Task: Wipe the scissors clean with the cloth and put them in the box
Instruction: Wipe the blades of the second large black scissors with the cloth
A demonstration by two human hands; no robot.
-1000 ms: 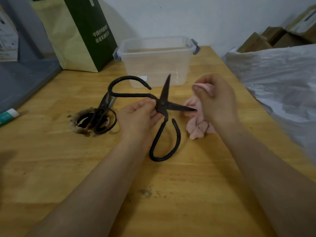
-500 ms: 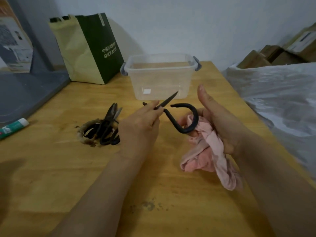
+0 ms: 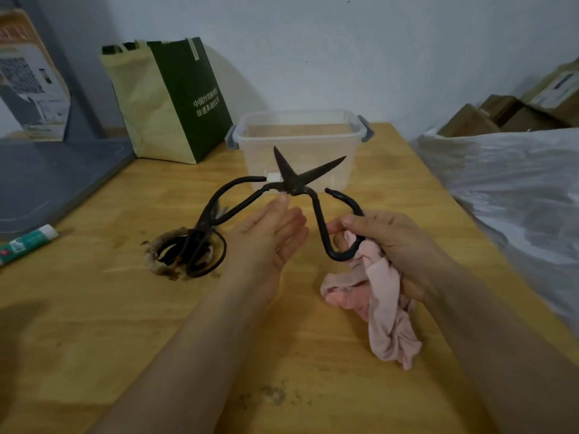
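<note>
Head view, scissors [image 3: 295,185]: held up above the desk [image 3: 94,308], blades apart, their tips in front of the near wall of the box [image 3: 266,151].
Right hand [image 3: 391,242]: fingers curled round one handle loop and the pink cloth [image 3: 385,296] together; part of the loop is hidden in the grip.
Left hand [image 3: 269,236]: fingers straight and relaxed, one tip touching the shank by the pivot.
Room: the desk's right edge runs just beside the right hand, under a plastic sheet [image 3: 517,189]; a pile of scissors [image 3: 191,249] lies to the left.
Unclear: the other loop blurs into that pile.
</note>
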